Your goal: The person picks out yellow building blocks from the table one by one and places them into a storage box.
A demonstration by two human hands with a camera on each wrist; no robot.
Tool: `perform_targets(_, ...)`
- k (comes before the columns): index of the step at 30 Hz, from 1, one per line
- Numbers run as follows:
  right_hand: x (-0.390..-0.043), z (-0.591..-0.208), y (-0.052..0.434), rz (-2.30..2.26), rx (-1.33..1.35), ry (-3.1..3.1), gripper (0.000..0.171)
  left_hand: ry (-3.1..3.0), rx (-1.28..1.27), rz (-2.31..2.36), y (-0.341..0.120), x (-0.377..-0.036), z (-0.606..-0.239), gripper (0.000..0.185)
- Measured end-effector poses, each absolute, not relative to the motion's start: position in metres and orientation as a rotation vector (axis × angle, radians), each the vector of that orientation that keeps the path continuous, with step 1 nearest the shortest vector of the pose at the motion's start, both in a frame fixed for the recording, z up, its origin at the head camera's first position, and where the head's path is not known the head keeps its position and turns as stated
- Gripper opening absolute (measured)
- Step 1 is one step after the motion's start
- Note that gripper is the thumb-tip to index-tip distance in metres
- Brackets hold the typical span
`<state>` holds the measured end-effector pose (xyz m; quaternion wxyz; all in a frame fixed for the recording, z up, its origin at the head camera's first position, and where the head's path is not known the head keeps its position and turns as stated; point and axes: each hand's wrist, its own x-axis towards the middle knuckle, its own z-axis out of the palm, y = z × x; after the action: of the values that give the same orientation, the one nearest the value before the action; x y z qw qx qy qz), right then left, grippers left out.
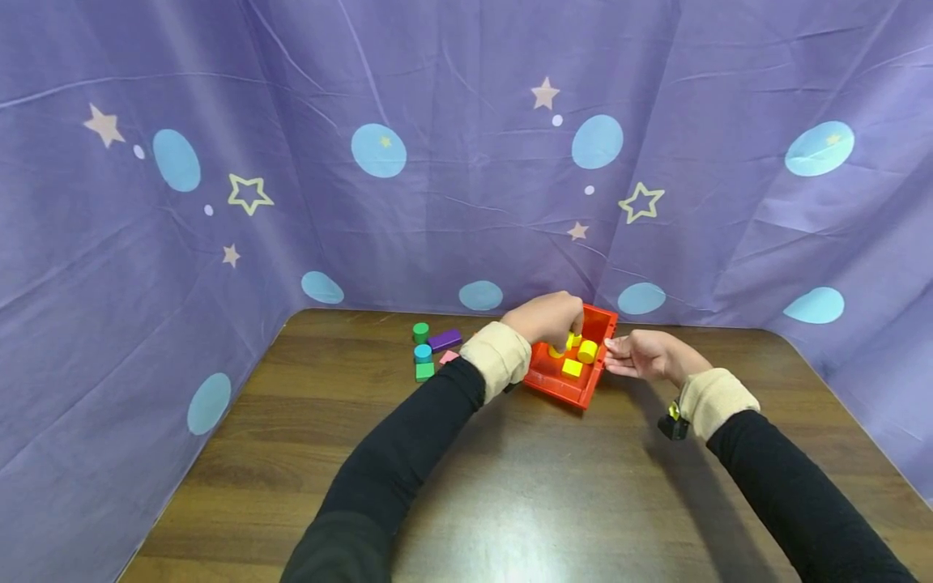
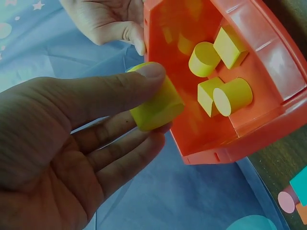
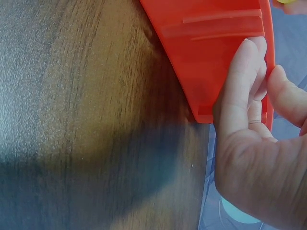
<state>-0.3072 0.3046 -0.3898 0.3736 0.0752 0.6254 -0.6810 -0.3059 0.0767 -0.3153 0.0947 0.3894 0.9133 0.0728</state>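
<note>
A red plastic bin (image 1: 564, 385) stands tilted on the wooden table (image 1: 510, 486), with several yellow blocks (image 2: 232, 96) inside it. My left hand (image 1: 557, 328) hovers over the bin's far side. It pinches a yellow cylinder (image 2: 160, 108) between thumb (image 2: 144, 76) and fingers, right at the bin's rim (image 2: 165, 110). My right hand (image 1: 612, 354) grips the bin's right wall; in the right wrist view its fingers (image 3: 240, 96) and thumb are curled over the red rim (image 3: 211, 48).
Loose blocks lie left of the bin: a green cylinder (image 1: 420, 332), a purple block (image 1: 445, 339), a blue cylinder (image 1: 423, 353), a green cube (image 1: 425, 372) and a pink piece (image 1: 449, 356). A purple star-patterned cloth (image 1: 466, 162) walls the table on three sides.
</note>
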Motion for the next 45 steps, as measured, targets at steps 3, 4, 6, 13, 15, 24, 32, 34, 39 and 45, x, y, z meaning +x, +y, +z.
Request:
perform_targets(3,-0.308,-0.391,0.305,-1.743,0.184,1.607,0.039,2.702,1.134,0.156,0.079,-0.307,-0.317,0.03)
perform_targets(4,-0.308,-0.391,0.305,-1.742,0.179,1.609,0.039,2.7,1.128,0.134,0.08,-0.308,-0.317,0.03)
perform_targets(6,-0.308,-0.392,0.305,-1.74,0.175,1.612,0.039,2.697,1.12,0.095,0.082,-0.309,-0.32,0.028)
perform_targets(13,-0.308,-0.393,0.304,-1.753,0.182,1.607,0.039,2.694,1.099,0.023,0.087,-0.311,-0.325,0.023)
perform_targets(15,-0.308,-0.394,0.305,-1.757,0.178,1.6,0.039,2.691,1.084,0.014,0.088,-0.312,-0.325,0.019)
perform_targets(24,-0.308,-0.395,0.306,-1.762,0.179,1.586,0.04,2.661,0.979,-0.043,0.093,-0.313,-0.326,0.014)
perform_targets(32,-0.308,-0.394,0.305,-1.771,0.189,1.591,0.035,2.681,0.948,-0.148,0.094,-0.313,-0.332,0.015)
perform_targets(34,-0.308,-0.394,0.305,-1.77,0.188,1.59,0.036,2.688,0.947,-0.158,0.095,-0.314,-0.334,0.016)
perform_targets(39,-0.309,-0.395,0.305,-1.771,0.188,1.583,0.037,2.708,0.964,-0.196,0.098,-0.315,-0.34,0.018)
perform_targets(45,-0.31,-0.396,0.306,-1.773,0.191,1.581,0.038,2.728,0.983,-0.22,0.1,-0.315,-0.347,0.02)
